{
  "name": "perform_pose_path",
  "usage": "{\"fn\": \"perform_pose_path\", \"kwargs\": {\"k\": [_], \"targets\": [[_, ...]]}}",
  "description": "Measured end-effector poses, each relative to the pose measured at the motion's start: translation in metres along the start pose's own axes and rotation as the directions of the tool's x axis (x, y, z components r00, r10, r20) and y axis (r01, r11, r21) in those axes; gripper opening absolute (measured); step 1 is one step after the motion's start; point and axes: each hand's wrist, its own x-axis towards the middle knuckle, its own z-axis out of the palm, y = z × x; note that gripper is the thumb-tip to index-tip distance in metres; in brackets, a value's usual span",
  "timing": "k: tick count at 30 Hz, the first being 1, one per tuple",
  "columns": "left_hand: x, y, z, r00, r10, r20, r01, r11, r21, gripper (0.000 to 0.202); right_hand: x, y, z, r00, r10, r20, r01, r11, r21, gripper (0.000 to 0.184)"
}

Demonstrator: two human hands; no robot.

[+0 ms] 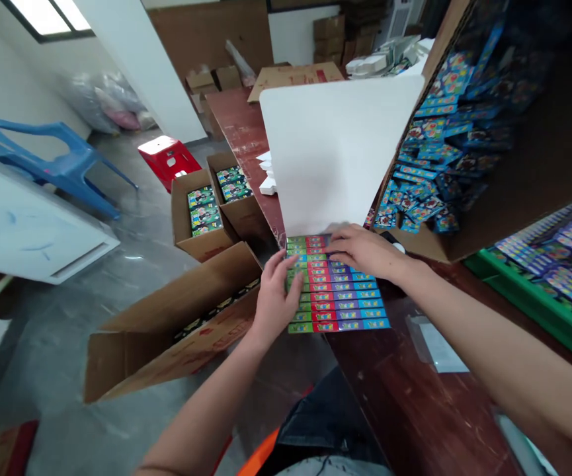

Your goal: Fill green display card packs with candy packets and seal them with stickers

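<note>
Rows of small printed boxes (348,306) in green, red, purple and blue lie tightly side by side at the edge of the dark red table (389,390). Behind them a blank white panel (338,152) stands up, leaning back. My left hand (278,291) is at the left end of the rows, fingers apart, with fingertips touching the green boxes. Across the back rows lies my right hand (362,251), its fingers stretched out over the boxes and covering part of them. Neither hand is closed around anything.
A large carton (429,241) full of loose blue packets is at the right, beside a green crate (524,297) of purple packs. Open cartons (201,248) stand on the floor at left, with a red stool (169,158) and blue chair (62,152) beyond.
</note>
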Motion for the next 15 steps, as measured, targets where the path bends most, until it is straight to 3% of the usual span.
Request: {"fn": "perform_pose_path", "kwargs": {"k": [3, 6, 15], "targets": [[-0.010, 0.011, -0.012, 0.978, 0.142, 0.155, -0.164, 0.976, 0.145, 0.033, -0.001, -0.005, -0.003, 0.993, 0.047, 0.105, -0.044, 0.999, -0.031, 0.032], [-0.014, 0.014, -0.015, 0.963, 0.148, 0.224, -0.189, 0.967, 0.173, 0.036, 0.004, -0.013, -0.006, 0.985, 0.084, 0.149, -0.074, 0.995, -0.073, 0.030], [-0.019, 0.013, -0.006, 0.987, 0.124, 0.102, -0.138, 0.979, 0.149, 0.032, 0.034, -0.027, -0.019, 0.939, 0.115, 0.324, -0.068, 0.986, -0.154, 0.022]]}}
